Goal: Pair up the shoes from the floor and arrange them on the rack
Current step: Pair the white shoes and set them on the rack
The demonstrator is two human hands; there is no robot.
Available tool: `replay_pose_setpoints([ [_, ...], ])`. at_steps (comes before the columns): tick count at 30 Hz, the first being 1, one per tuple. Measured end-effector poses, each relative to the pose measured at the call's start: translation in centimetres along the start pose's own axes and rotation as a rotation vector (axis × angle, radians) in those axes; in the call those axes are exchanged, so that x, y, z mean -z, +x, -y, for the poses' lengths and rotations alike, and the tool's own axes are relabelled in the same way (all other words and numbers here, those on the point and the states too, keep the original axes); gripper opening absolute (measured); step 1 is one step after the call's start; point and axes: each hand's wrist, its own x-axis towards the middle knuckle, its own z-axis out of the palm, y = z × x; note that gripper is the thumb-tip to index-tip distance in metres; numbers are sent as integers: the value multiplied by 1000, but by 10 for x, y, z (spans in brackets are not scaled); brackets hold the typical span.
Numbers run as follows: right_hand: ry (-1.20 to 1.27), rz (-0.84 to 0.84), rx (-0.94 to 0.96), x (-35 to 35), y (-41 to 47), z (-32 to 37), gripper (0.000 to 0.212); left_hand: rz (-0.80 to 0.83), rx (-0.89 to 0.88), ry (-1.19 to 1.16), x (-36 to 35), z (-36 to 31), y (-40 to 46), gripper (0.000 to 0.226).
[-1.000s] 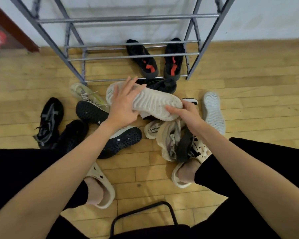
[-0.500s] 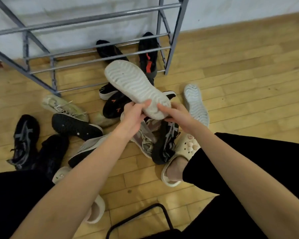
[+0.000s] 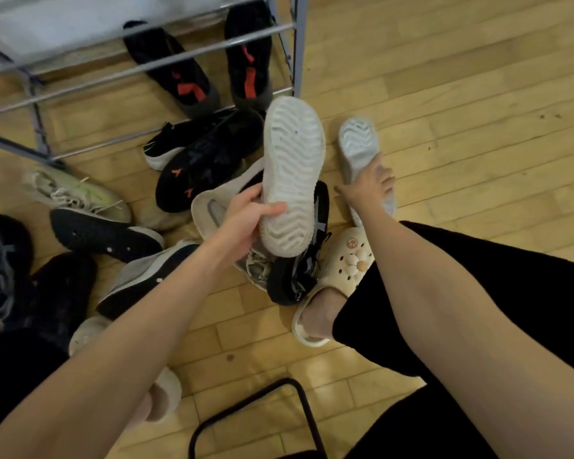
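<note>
My left hand (image 3: 246, 215) grips a white shoe (image 3: 292, 173) by its heel end, sole turned up toward me, above the pile. A matching white shoe (image 3: 358, 150) lies sole-up on the floor to the right, and my right hand (image 3: 367, 188) rests on its near end; whether the fingers grip it I cannot tell. A grey metal rack (image 3: 295, 44) stands at the back with a black-and-red pair (image 3: 193, 81) on its bottom level. Mixed shoes lie in a pile (image 3: 209, 160) in front of the rack.
More loose shoes lie at the left: a pale laced sneaker (image 3: 77, 193), a black sole-up shoe (image 3: 103, 235), and a dark sneaker (image 3: 0, 260). My feet wear cream clogs (image 3: 342, 263). A black chair frame (image 3: 256, 405) sits at the bottom. Wooden floor stretches to the right.
My right hand left the held white shoe and went right to the second white shoe on the floor. The left hand alone now holds the first shoe, turned more upright.
</note>
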Motion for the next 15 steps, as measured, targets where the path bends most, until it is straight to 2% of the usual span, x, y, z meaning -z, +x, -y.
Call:
replay_pose_setpoints([
  [4, -101, -56, -36, -8, 14, 1, 95, -1, -2, -11, 9, 2, 5, 53],
  [9, -56, -101, -43, -3, 17, 1, 94, -25, -19, -14, 29, 4, 2, 55],
  [11, -16, -183, 27, 4, 12, 6, 100, -34, -25, -16, 39, 5, -1, 57],
  [15, 73, -367, 285, 29, -14, 33, 109, -85, -50, -57, 58, -3, -13, 50],
])
